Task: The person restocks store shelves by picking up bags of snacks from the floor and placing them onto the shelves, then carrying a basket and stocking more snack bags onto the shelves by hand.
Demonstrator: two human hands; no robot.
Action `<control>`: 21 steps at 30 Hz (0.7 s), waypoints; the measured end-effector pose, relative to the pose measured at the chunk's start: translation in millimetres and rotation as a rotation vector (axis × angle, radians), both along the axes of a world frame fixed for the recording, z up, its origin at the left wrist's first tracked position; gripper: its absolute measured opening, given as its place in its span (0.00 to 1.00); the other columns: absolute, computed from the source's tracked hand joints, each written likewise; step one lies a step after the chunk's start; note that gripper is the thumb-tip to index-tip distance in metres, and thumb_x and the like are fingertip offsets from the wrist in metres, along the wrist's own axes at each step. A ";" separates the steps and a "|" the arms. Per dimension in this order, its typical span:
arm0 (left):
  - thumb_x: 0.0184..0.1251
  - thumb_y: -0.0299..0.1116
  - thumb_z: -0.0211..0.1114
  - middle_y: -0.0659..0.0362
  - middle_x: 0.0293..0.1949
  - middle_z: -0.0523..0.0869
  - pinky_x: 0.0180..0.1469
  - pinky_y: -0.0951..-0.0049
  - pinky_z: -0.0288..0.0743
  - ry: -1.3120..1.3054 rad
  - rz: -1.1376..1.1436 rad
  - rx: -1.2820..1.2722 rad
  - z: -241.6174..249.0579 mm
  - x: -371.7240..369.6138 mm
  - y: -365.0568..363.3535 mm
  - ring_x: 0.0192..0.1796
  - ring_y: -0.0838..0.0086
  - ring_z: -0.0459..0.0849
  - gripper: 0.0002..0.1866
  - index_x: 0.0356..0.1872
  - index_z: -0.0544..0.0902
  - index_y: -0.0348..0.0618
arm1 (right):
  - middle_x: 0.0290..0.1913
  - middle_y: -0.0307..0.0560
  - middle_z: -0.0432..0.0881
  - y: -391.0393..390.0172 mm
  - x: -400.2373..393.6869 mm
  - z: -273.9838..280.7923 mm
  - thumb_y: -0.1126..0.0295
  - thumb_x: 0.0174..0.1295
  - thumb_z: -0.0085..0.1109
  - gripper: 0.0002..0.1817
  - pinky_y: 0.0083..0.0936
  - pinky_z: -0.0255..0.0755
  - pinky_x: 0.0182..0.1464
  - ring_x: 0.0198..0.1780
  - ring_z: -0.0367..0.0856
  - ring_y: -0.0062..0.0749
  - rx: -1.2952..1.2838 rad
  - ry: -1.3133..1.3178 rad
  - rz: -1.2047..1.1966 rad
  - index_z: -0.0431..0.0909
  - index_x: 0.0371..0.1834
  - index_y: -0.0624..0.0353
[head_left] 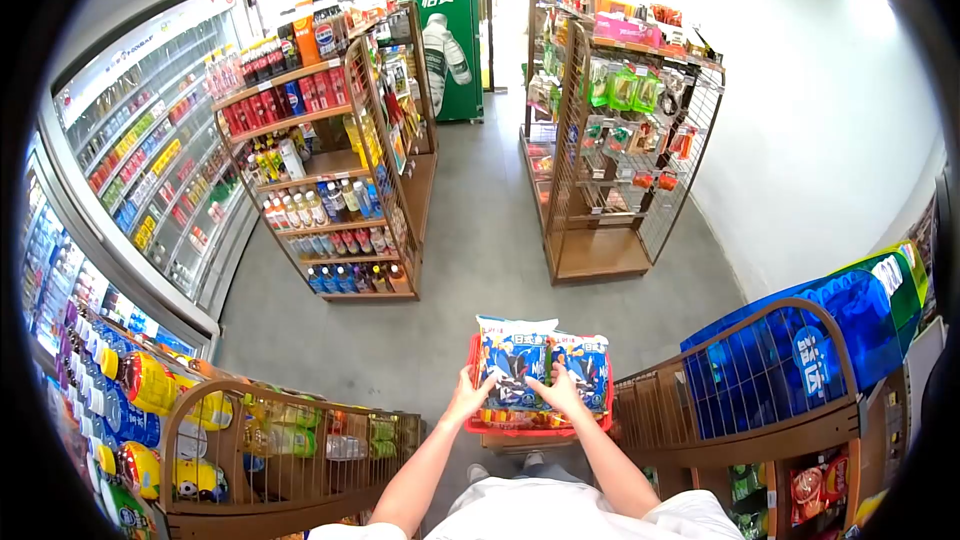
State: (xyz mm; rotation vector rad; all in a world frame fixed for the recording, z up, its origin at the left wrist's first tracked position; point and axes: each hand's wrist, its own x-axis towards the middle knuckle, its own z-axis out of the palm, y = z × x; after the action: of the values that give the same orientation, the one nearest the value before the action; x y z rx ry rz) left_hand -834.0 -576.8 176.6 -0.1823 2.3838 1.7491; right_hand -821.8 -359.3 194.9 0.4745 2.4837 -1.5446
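Both forearms, bare below a white shirt (590, 512), extend forward from the lower edge and converge slightly. The left hand (469, 393) curls about the left edge of a snack bag (512, 348), thumb laid across its front; the right hand (560, 390) grips the opposite edge, thumb likewise on the front. The snack bag thus lies between the two hands, over a basket (530, 431); whether it rests on the contents or is raised is unclear. A second bag (592, 355) lies just beside it, to the right of the right hand. Materials, left to right: a brown rack (260, 513) with wire sides and a curved top rail; the soft, glossy, printed snack bag, blue with a white top; the red basket, with a raised rim; the second bag, similarly printed; and another curved-rail rack (740, 453) beside shiny blue packs (770, 350).
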 end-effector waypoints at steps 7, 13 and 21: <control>0.71 0.61 0.48 0.43 0.60 0.77 0.63 0.66 0.66 -0.209 -0.039 0.008 4.5 -2.5 11.3 0.64 0.60 0.74 0.38 0.66 0.66 0.35 | 0.62 0.69 0.73 -12.2 4.2 10.6 0.39 0.51 0.66 0.55 0.33 0.65 0.66 0.64 0.73 0.50 -0.038 -0.114 0.020 0.56 0.69 0.75; 0.72 0.55 0.52 0.46 0.54 0.81 0.52 0.70 0.73 -0.134 0.007 0.059 20.7 9.0 17.7 0.51 0.68 0.80 0.34 0.65 0.69 0.33 | 0.52 0.58 0.82 -7.2 0.2 -22.9 0.44 0.49 0.71 0.43 0.31 0.72 0.57 0.53 0.81 0.40 -0.097 0.020 -0.033 0.70 0.60 0.68; 0.67 0.54 0.62 0.53 0.43 0.82 0.47 0.74 0.73 -0.099 0.104 0.185 61.3 16.4 20.3 0.45 0.75 0.79 0.33 0.58 0.72 0.31 | 0.54 0.52 0.80 16.7 -9.1 76.9 0.53 0.48 0.76 0.44 0.26 0.71 0.58 0.53 0.79 0.31 -0.564 -0.128 0.173 0.67 0.64 0.69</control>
State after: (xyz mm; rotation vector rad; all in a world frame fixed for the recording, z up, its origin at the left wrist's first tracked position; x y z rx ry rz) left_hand -817.6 -556.5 237.9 -0.3638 2.1661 1.9461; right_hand -830.9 -342.6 271.7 0.2458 1.8223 -1.9567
